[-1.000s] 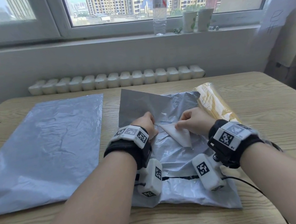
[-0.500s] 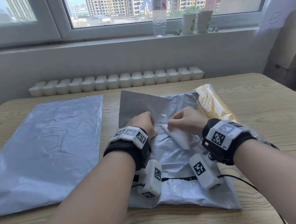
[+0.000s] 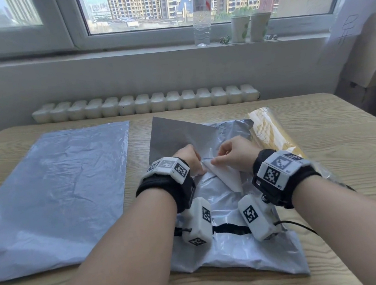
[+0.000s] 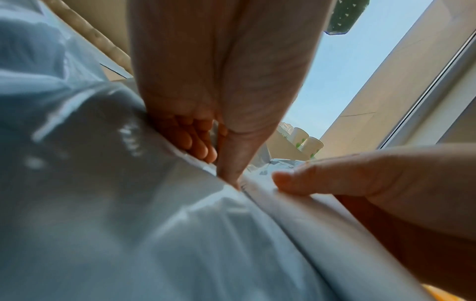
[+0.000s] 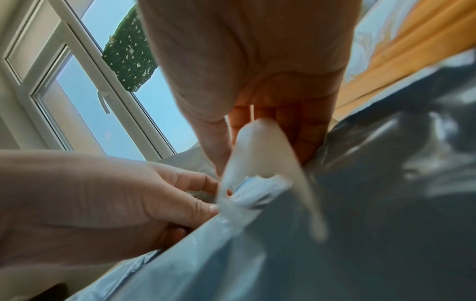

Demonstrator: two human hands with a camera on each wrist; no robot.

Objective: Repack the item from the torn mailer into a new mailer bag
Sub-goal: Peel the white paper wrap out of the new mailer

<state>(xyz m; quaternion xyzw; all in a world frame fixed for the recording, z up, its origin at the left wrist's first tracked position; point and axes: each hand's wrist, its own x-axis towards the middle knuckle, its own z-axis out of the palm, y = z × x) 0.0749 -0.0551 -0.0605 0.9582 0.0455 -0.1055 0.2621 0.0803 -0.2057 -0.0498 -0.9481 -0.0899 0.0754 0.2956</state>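
— What does the person wear on the left hand (image 3: 189, 159) side?

— A black wristband (image 3: 164, 190) carrying a white block with black-and-white square markers on its faces; a second white marker box (image 3: 198, 225) hangs beneath, with a small black plug at its end.

— And at the right hand (image 3: 235, 152)?

— A matching black band (image 3: 283, 186) and marker block (image 3: 279, 168), plus a lower white box (image 3: 256, 218) trailing a thin black cable (image 3: 298, 224). Both forearms are bare, with no sleeves.
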